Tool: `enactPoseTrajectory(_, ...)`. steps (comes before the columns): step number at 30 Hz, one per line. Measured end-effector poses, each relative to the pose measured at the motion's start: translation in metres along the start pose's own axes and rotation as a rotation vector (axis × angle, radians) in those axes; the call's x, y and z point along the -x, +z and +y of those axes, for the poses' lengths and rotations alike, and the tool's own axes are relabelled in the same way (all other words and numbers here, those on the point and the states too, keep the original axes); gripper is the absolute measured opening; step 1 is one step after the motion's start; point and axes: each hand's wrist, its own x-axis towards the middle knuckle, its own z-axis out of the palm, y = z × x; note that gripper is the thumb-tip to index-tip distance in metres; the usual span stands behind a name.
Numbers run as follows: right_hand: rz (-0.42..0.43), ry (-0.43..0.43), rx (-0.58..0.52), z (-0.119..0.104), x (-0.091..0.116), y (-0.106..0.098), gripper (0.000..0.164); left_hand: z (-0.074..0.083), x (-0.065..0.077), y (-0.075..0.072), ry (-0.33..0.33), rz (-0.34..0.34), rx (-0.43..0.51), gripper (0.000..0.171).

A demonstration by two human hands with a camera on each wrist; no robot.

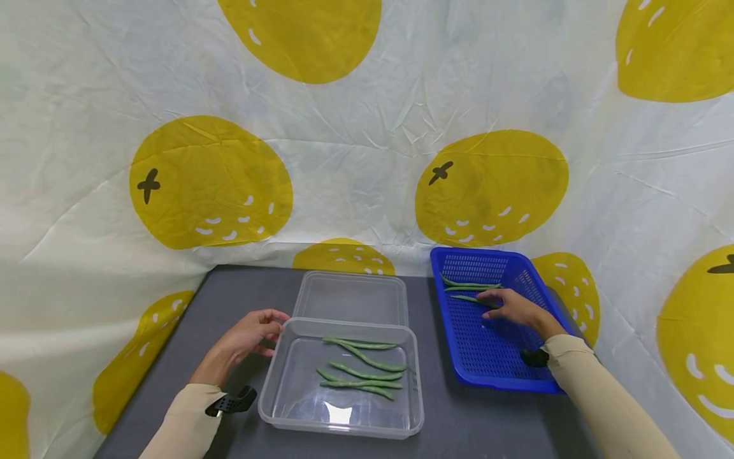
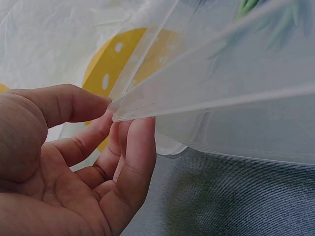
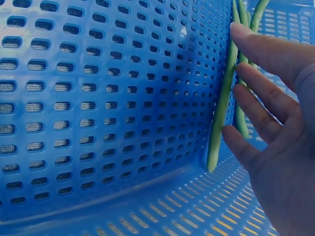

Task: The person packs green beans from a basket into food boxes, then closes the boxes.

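Note:
My left hand (image 1: 248, 336) pinches the left rim of a clear plastic container (image 1: 341, 431) near its far left corner. In the left wrist view, the thumb (image 2: 74, 102) lies over the rim and the fingertips are under it. Several green beans (image 1: 367, 384) lie inside the container. My right hand (image 1: 518, 311) reaches into a blue perforated basket (image 1: 482, 357), its fingers loosely extended. Seen from the right wrist, the fingertips and thumb are right beside a long green bean (image 3: 223, 108) on the basket floor. More green beans (image 3: 242, 120) lie partly hidden behind these fingers.
A flat clear lid (image 1: 351, 296) lies behind the container, which overlaps its near edge in the head view. Everything rests on a dark grey table (image 1: 252, 290). A white cloth (image 1: 350, 185) with yellow fruit prints hangs behind and at the sides.

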Motion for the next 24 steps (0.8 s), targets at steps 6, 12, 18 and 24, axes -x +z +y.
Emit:
enactPoseTrajectory(6,-0.008,-0.007,0.021,0.0036,-0.0013,0.0004,0.045,-0.0012,-0.0001,-0.0012,0.006,-0.027,-0.004,0.038)
enactPoseTrajectory(12,-0.037,0.030,0.026,-0.0004,-0.0007,0.0013,0.036,-0.0005,0.0002,-0.0005,0.003,0.003,0.004,0.037)
enactPoseTrajectory(18,-0.050,0.070,0.060,0.0018,-0.0001,0.0025,0.033,-0.0015,0.0001,0.0004,0.002,0.011,0.002,0.036)
enactPoseTrajectory(24,-0.073,0.082,0.075,0.0009,0.0000,0.0050,0.023,-0.0019,0.0002,0.0002,0.006,0.020,0.001,0.036)
